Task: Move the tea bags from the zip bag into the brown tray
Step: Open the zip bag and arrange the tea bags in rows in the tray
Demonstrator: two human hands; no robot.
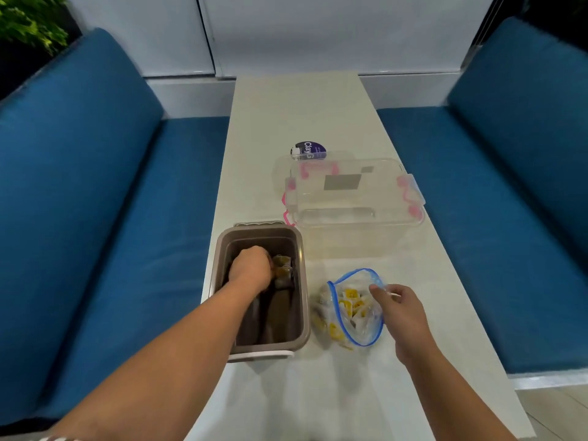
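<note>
The brown tray [304, 300] stands on the white table near its left edge. My left hand [251, 267] is down inside the tray, fingers closed around tea bags [283, 265] that rest against its right inner wall. To the right lies the clear zip bag [353, 308] with a blue seal, open at the top and holding several yellow-and-white tea bags. My right hand [402, 313] pinches the bag's right rim and holds its mouth open.
A clear plastic box [356, 211] with pink latches stands behind the tray and bag. A round purple-labelled lid or tub [308, 150] lies beyond it. Blue cushioned benches [127, 218] flank the narrow table [318, 106] on both sides.
</note>
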